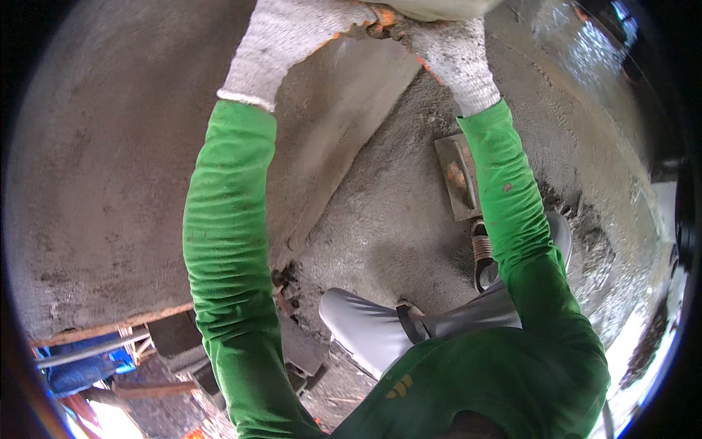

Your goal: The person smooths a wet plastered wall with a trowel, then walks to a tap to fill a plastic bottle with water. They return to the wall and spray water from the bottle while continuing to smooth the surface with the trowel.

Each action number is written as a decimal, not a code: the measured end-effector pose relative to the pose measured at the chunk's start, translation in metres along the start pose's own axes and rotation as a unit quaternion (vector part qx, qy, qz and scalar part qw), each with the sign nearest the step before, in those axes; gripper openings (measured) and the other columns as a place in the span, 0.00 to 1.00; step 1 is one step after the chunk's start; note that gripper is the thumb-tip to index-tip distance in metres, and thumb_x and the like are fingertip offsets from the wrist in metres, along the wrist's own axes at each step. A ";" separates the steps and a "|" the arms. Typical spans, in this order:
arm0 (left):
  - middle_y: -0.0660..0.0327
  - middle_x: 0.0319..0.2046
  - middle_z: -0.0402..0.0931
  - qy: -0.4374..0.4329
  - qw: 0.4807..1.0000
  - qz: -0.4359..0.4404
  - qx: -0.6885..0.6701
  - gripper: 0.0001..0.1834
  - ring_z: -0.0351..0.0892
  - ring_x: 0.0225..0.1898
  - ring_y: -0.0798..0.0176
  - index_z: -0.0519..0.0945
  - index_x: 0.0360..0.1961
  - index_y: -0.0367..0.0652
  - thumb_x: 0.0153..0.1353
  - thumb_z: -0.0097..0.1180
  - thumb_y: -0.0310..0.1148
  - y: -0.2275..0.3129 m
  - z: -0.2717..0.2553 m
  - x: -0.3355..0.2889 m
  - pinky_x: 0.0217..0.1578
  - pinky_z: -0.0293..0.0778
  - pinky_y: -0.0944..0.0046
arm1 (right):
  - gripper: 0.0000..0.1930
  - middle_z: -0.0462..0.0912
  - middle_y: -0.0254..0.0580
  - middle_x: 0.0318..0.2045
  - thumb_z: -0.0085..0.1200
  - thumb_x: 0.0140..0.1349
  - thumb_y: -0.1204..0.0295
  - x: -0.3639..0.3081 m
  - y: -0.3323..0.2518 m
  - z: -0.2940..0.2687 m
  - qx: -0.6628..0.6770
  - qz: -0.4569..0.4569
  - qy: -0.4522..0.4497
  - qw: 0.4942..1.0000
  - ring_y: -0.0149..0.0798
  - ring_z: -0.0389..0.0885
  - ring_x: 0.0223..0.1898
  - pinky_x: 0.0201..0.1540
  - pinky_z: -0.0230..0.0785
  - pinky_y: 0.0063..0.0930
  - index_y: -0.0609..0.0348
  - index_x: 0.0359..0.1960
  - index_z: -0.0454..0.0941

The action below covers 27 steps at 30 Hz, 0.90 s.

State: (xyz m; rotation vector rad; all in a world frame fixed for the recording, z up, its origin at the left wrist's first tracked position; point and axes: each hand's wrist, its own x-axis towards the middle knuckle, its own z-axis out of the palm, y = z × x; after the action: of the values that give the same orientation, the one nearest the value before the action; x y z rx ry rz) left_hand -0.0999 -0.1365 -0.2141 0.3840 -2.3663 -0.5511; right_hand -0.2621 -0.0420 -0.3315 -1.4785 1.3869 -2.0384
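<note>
Both my hands reach up to the top edge in knitted white gloves with orange, mortar-stained palms. My left hand [314,29] and my right hand [453,55] come together at the lower side of a pale, rounded object [442,7], mostly cut off by the frame. They appear closed on it, though most of the fingers are hidden. Beside my right forearm a plastering float [457,178] with a mortar-smeared handle rests on the grey cement surface [395,190]. My forearm covers part of its edge.
A smooth cement slab [124,175] with a sloping edge spreads on the left. Wet, shiny cement [585,58] lies at the upper right. Blocks [179,340] and a blue item [80,366] sit at lower left. My shoe [482,252] is just below the float.
</note>
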 end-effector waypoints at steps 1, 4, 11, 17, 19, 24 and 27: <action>0.52 0.50 0.82 0.004 1.000 0.007 0.029 0.40 0.81 0.53 0.59 0.76 0.56 0.36 0.40 0.80 0.37 -0.004 0.004 -0.003 0.55 0.76 0.60 | 0.31 0.78 0.49 0.58 0.66 0.58 0.65 -0.004 0.002 -0.003 -0.004 -0.054 -0.007 0.999 0.38 0.75 0.61 0.66 0.64 0.41 0.56 0.63 0.69; 0.57 0.46 0.82 -0.052 0.998 0.008 -0.031 0.31 0.82 0.47 0.62 0.77 0.55 0.40 0.52 0.73 0.40 -0.019 0.023 -0.022 0.49 0.79 0.62 | 0.28 0.86 0.43 0.38 0.76 0.44 0.60 -0.024 0.010 -0.001 -0.061 0.037 0.005 0.997 0.40 0.84 0.39 0.44 0.79 0.33 0.63 0.44 0.80; 0.58 0.27 0.84 -0.094 0.988 -0.119 -0.040 0.28 0.80 0.23 0.73 0.81 0.45 0.34 0.43 0.79 0.34 -0.030 0.007 -0.062 0.24 0.78 0.70 | 0.18 0.81 0.35 0.18 0.72 0.51 0.67 -0.062 0.043 0.044 -0.053 -0.118 0.028 0.991 0.26 0.77 0.18 0.20 0.70 0.24 0.61 0.40 0.79; 0.54 0.35 0.85 -0.048 0.997 0.042 0.045 0.32 0.86 0.31 0.63 0.79 0.49 0.36 0.48 0.76 0.44 -0.037 0.010 -0.102 0.34 0.84 0.63 | 0.21 0.85 0.41 0.32 0.67 0.57 0.62 -0.097 0.053 0.051 0.061 -0.073 0.015 0.995 0.36 0.83 0.29 0.34 0.78 0.32 0.59 0.49 0.79; 0.52 0.47 0.76 0.021 0.999 -0.003 -0.044 0.35 0.78 0.44 0.57 0.73 0.56 0.40 0.52 0.72 0.45 -0.028 0.034 -0.146 0.45 0.78 0.56 | 0.25 0.82 0.43 0.47 0.65 0.60 0.59 -0.115 0.061 0.038 -0.066 -0.181 -0.012 0.981 0.39 0.82 0.45 0.48 0.77 0.36 0.59 0.55 0.76; 0.49 0.70 0.59 0.195 0.473 -0.432 -0.743 0.42 0.63 0.68 0.47 0.59 0.72 0.49 0.62 0.58 0.55 -0.001 0.125 -0.259 0.65 0.67 0.40 | 0.27 0.71 0.44 0.65 0.57 0.67 0.59 -0.196 0.081 0.013 0.544 0.202 -0.139 0.802 0.45 0.69 0.66 0.67 0.65 0.42 0.54 0.64 0.69; 0.50 0.59 0.71 0.160 0.522 -0.391 -0.741 0.32 0.73 0.59 0.50 0.65 0.64 0.39 0.68 0.50 0.50 -0.006 0.188 -0.324 0.59 0.72 0.46 | 0.27 0.68 0.34 0.68 0.62 0.56 0.62 -0.238 0.091 0.010 -0.159 -0.147 -0.247 0.944 0.48 0.63 0.70 0.71 0.59 0.46 0.48 0.59 0.76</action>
State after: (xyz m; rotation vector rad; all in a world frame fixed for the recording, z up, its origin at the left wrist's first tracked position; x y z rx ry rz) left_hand 0.0125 0.0444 -0.5225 0.5629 -0.5339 -2.3073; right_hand -0.1747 0.0670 -0.5452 -2.2604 1.3800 -1.4559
